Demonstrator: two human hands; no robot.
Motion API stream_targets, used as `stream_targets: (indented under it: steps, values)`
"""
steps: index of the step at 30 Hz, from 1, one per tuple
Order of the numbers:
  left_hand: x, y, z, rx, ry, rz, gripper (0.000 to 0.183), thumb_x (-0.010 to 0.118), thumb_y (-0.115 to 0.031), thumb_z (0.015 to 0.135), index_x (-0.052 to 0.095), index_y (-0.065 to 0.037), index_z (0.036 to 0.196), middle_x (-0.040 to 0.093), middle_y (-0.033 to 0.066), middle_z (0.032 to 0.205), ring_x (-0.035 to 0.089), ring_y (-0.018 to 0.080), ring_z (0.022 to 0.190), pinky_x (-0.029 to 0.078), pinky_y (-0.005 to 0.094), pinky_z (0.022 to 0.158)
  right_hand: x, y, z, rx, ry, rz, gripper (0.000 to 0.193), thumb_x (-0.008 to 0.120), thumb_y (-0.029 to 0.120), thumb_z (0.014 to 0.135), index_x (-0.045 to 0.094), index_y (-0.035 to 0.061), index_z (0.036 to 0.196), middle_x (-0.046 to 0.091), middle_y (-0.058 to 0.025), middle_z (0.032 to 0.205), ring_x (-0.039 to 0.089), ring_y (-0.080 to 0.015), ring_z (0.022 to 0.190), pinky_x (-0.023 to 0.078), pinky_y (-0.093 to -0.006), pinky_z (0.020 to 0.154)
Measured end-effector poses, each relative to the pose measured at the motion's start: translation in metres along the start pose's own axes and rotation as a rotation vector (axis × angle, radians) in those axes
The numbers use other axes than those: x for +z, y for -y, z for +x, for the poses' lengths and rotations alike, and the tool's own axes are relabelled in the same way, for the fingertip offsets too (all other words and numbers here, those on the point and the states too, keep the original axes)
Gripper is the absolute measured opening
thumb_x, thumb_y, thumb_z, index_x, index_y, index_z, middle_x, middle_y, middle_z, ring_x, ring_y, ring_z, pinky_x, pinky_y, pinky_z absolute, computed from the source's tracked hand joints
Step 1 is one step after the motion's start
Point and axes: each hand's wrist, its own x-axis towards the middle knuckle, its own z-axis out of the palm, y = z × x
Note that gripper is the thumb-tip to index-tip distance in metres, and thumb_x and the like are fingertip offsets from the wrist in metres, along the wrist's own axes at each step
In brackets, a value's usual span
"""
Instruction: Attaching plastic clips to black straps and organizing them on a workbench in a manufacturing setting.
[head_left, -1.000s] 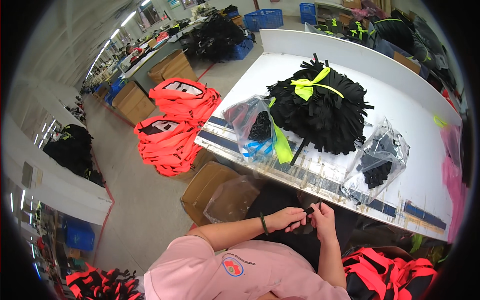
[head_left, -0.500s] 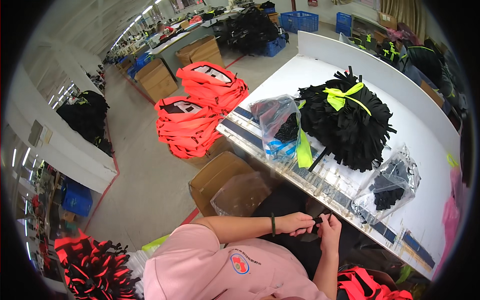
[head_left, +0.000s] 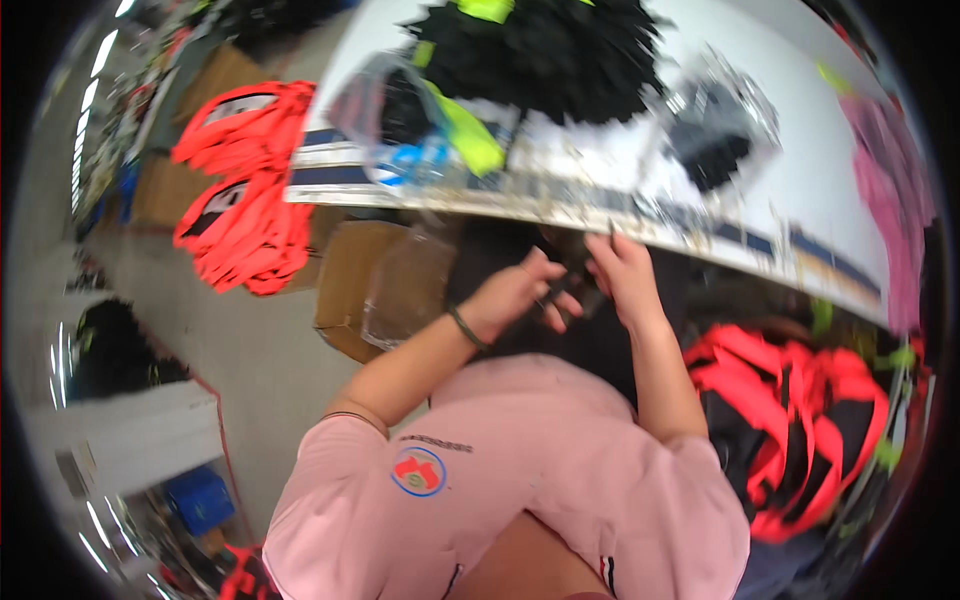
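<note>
Both of my hands are over my dark-clad lap, just in front of the table edge. My left hand (head_left: 525,292), smeared by motion, has its fingers curled around a small dark piece whose kind I cannot make out. Beside it on the right, my right hand (head_left: 622,272) is closed in a pinch, with a thin black strip end (head_left: 612,230) showing at the fingertips. A gap separates the two hands. Beyond them on the white table (head_left: 590,165) lies a large bundle of black strips (head_left: 540,60) with a neon yellow tie.
Clear plastic bags with black pieces, one left (head_left: 400,115) and one right (head_left: 712,135), lie on the table. Coral-and-black straps (head_left: 790,420) hang at my right. Coral stacks (head_left: 245,230) stand left, near an open cardboard box (head_left: 355,285). Pink material (head_left: 885,190) hangs far right.
The view has swung right and down, bringing the coral straps at my right fully in. My hands, close together before, are now further apart.
</note>
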Motion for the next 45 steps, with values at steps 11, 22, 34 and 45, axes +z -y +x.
stream_targets:
  steps: [11, 22, 34, 45]
  values:
    - [0.008, 0.006, 0.005, 0.0, 0.039, 0.023, 0.033, 0.043, -0.029, 0.095, 0.055, -0.001, 0.106, 0.064, 0.0134, 0.091, 0.063, 0.0177, 0.072, 0.05, 0.029, 0.072, -0.023, -0.012, -0.003, -0.023, -0.047, 0.079, 0.018, 0.061, 0.022, 0.087, 0.058, 0.0077, 0.076, 0.053, 0.002, 0.063, 0.037, -0.0022, 0.045, 0.027, -0.0173, 0.041]
    - [0.003, 0.01, 0.006, -0.043, 0.183, -0.199, 0.03, 0.042, -0.025, 0.096, 0.057, 0.002, 0.099, 0.063, 0.0115, 0.078, 0.061, 0.0197, 0.067, 0.049, 0.0304, 0.069, -0.023, -0.016, -0.002, 0.0, -0.024, 0.075, 0.023, 0.062, 0.028, 0.086, 0.059, 0.0073, 0.076, 0.052, 0.004, 0.063, 0.038, -0.0016, 0.048, 0.028, -0.018, 0.041]
    - [0.001, 0.019, 0.009, -0.116, 0.28, -0.389, 0.042, 0.026, -0.034, 0.099, 0.053, -0.002, 0.1, 0.061, 0.0096, 0.072, 0.055, 0.0202, 0.054, 0.046, 0.0353, 0.069, -0.013, -0.02, -0.001, -0.039, 0.007, 0.076, 0.022, 0.058, 0.027, 0.09, 0.059, 0.0082, 0.078, 0.052, 0.0028, 0.064, 0.037, -0.0015, 0.046, 0.026, -0.0166, 0.041]
    - [0.0, 0.021, 0.011, -0.038, 0.219, -0.212, 0.032, 0.042, -0.026, 0.096, 0.054, 0.003, 0.1, 0.064, 0.0148, 0.08, 0.062, 0.0198, 0.061, 0.051, 0.0293, 0.064, -0.012, -0.029, 0.001, -0.055, 0.007, 0.004, 0.024, 0.061, 0.028, 0.088, 0.058, 0.0085, 0.075, 0.053, 0.0025, 0.064, 0.04, -0.002, 0.049, 0.03, -0.0168, 0.043]
